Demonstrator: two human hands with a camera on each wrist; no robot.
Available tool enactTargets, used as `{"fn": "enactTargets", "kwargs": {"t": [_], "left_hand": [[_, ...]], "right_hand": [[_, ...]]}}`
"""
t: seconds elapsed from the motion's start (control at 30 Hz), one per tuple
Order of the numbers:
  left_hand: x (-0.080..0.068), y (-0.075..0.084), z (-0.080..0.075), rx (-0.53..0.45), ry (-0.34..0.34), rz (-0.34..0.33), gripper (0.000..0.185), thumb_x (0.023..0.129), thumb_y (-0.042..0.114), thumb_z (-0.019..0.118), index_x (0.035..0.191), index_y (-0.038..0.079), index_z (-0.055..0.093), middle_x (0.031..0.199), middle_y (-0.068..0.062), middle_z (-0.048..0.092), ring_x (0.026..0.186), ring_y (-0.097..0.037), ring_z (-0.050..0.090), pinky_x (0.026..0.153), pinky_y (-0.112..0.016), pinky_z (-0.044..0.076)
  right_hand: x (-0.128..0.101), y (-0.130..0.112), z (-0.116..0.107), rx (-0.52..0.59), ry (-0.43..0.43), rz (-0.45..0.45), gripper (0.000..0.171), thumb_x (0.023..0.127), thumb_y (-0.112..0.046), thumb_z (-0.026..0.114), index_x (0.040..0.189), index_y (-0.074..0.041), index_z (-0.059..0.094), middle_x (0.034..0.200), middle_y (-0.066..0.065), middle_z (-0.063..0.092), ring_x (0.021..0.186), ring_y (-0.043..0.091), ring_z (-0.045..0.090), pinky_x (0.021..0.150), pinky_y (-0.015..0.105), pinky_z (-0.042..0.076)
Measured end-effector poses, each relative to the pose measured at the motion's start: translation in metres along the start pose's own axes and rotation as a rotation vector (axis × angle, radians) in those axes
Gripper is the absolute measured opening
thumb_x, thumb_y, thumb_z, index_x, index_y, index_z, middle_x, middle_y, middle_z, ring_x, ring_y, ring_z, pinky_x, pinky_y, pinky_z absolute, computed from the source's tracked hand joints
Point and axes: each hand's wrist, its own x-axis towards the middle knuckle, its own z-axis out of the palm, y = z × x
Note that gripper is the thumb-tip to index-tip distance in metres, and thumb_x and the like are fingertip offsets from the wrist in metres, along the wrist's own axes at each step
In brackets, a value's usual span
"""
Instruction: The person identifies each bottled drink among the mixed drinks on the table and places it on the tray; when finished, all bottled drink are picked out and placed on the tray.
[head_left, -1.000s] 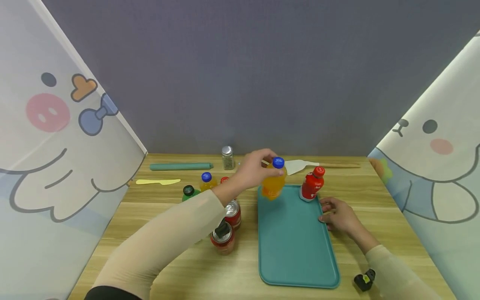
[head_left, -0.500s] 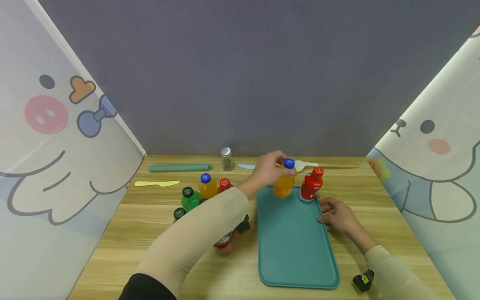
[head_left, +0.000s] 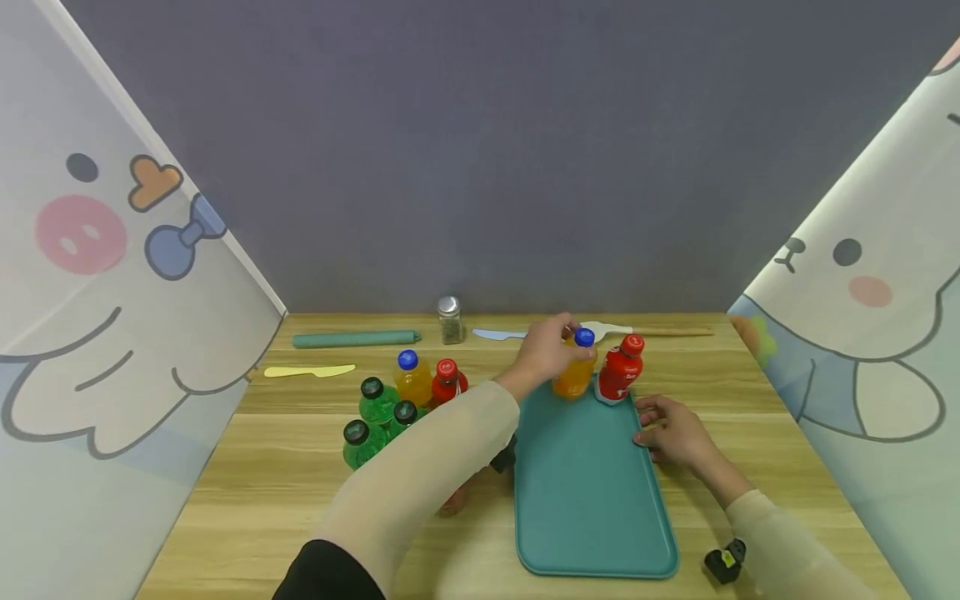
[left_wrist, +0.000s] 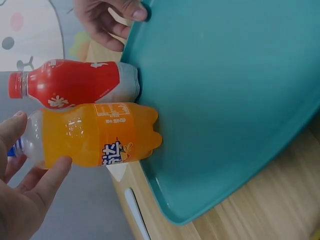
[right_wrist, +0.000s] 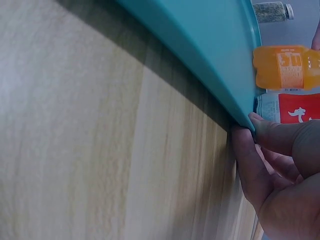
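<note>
My left hand [head_left: 546, 357] grips the upper part of an orange soda bottle [head_left: 575, 377] with a blue cap. The bottle stands on the far end of the teal tray [head_left: 592, 492], touching a red bottle [head_left: 621, 375] on its right. In the left wrist view my thumb and fingers [left_wrist: 50, 175] lie round the orange bottle [left_wrist: 95, 135] near its neck, with the red bottle [left_wrist: 75, 85] beside it. My right hand [head_left: 667, 433] holds the tray's right rim. In the right wrist view its thumb [right_wrist: 280, 135] lies on the rim [right_wrist: 200, 35] and its fingers curl against the edge.
Left of the tray stands a cluster of green bottles [head_left: 371, 421], another orange bottle [head_left: 411, 379] and a red one [head_left: 447, 382]. At the back lie a spice jar [head_left: 451, 318], a teal roll [head_left: 356, 339], a yellow knife [head_left: 303, 371] and a blue knife [head_left: 498, 334]. A small black object [head_left: 723, 560] sits front right.
My left hand has carried the orange bottle to the right and away from me, then lowered it onto the tray beside the red bottle. The right hand has stayed on the rim.
</note>
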Motion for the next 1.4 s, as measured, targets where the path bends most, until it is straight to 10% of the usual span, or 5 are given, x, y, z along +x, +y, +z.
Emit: {"fn": "enactTargets", "kwargs": {"t": [0.57, 1.4], "left_hand": [[-0.002, 0.004, 0.016, 0.046, 0.001, 0.03, 0.036, 0.091, 0.039, 0.08, 0.116, 0.018, 0.064, 0.114, -0.004, 0.069, 0.087, -0.013, 0.058, 0.069, -0.024, 0.051], [-0.008, 0.009, 0.023, 0.076, 0.015, 0.038, 0.038, 0.093, 0.037, 0.077, 0.121, 0.017, 0.063, 0.116, -0.003, 0.069, 0.091, -0.013, 0.06, 0.077, -0.024, 0.056]], "right_hand": [[0.0, -0.002, -0.001, -0.014, -0.008, 0.013, 0.056, 0.088, 0.001, 0.076, 0.137, 0.008, 0.05, 0.112, 0.026, 0.063, 0.08, 0.021, 0.066, 0.058, 0.036, 0.061], [-0.014, -0.003, -0.007, 0.053, -0.099, 0.005, 0.064, 0.09, -0.001, 0.074, 0.145, 0.013, 0.044, 0.115, 0.028, 0.063, 0.073, 0.024, 0.067, 0.059, 0.038, 0.062]]}}
